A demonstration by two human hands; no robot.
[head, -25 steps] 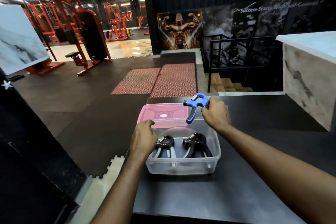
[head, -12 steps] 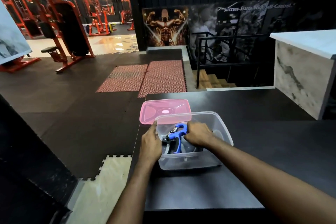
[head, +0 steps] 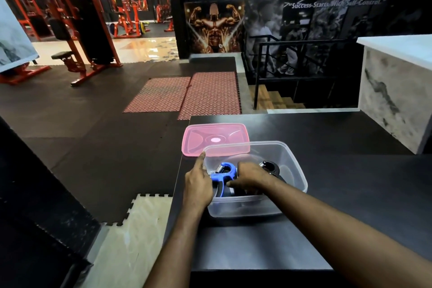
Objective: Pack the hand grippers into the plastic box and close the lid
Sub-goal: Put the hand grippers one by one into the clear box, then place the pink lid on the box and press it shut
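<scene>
Blue hand gripper [head: 223, 174] inside plastic box [head: 293, 163], right hand [head: 251, 176] gripping it, left hand [head: 198, 183] clasping box rim, grip closed.

The open mouth of the plastic box [head: 289, 161] is partly filled: the right hand [head: 251, 176] reaches in over the near wall, and the left hand [head: 198, 182] lies against the left wall. Inside, a blue hand gripper [head: 224, 172] and a black hand gripper [head: 271, 167] take up the floor. The pink lid [head: 215, 139] lies just behind, its near edge touching the box. The desk [head: 350, 170] to the right lies bare.
</scene>
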